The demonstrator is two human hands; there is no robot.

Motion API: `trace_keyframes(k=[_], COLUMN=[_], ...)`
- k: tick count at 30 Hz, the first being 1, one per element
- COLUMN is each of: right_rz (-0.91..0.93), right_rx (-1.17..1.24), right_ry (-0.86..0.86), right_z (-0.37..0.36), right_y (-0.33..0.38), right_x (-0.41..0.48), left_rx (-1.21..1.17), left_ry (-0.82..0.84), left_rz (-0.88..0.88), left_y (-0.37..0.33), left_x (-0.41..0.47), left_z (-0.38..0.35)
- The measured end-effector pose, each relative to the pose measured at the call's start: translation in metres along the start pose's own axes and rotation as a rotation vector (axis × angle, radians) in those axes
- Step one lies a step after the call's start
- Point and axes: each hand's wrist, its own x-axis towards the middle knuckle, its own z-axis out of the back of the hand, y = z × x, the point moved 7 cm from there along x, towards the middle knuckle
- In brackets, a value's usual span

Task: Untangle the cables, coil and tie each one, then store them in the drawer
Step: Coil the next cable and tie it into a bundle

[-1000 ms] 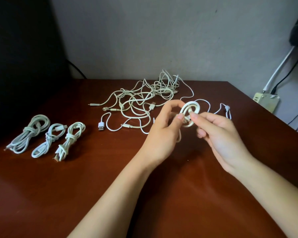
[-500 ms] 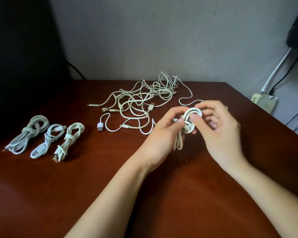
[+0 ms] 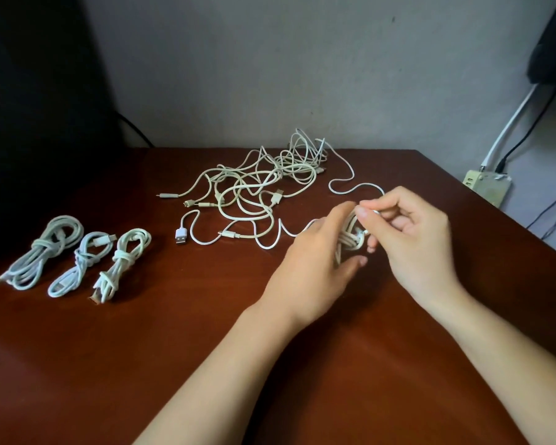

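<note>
I see two hands over the dark red-brown bench (image 3: 206, 364), both busy with one small white coil (image 3: 350, 240) held just above the surface, right of centre. My left hand (image 3: 315, 268) wraps around the coil from the left, its fingers (image 3: 355, 261) curled under the bundle and gripping it. My right hand (image 3: 411, 239) sits just beside it, thumb and forefinger pinched shut on the loose end of that same cable near the top of the coil. From that pinch a single white strand (image 3: 344, 184) runs back across the bench toward the pile.

The pile (image 3: 264, 184) of loose cables lies behind the hands toward the wall, a tangle of overlapping loops; I cannot count the cables in it. One USB plug (image 3: 181, 236) sticks out at its near left edge.

At the far left of the bench I count three finished bundles in a row, each coiled and knotted around its middle: the left bundle (image 3: 44, 252), the middle bundle (image 3: 81, 263) and the right bundle (image 3: 121, 263). They lie side by side, well apart from the hands.

A beige power strip (image 3: 487, 184) sits off the right edge against the wall.
</note>
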Motion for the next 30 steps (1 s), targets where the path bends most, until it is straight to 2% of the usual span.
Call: trace_keyframes(k=[3,7,12,15,20,25,30], right_rz=[0.000,-0.009,-0.113,-0.156,-0.243,-0.270,-0.309], right_rx=[0.042,0.060,0.141,0.176,0.252,0.273,0.283], right_ry=[0.004,0.057,0.121,0.069,-0.014,-0.039,-0.019], right_z=[-0.002,-0.005,-0.009,-0.003,0.008,0.009,0.009], right_y=[0.002,0.003,-0.003,-0.007,-0.019,-0.023,-0.030], right_x=[-0.001,0.000,0.003,0.005,0.010,0.011,0.011], left_rx=[0.068,0.087,-0.238,-0.474,-0.791,-0.998,-0.975], left_ry=[-0.082,-0.076,0.021,0.026,-0.030,0.021,-0.039], left_rz=[-0.045,-0.053,0.086,0.187,0.477,0.520,0.500], left_y=[-0.006,-0.006,0.004,0.010,0.030,0.033,0.033], left_x=[-0.001,0.000,0.001,0.002,-0.002,-0.003,-0.001], left_z=[0.005,0.008,0.007,0.003,0.003,-0.001,0.002])
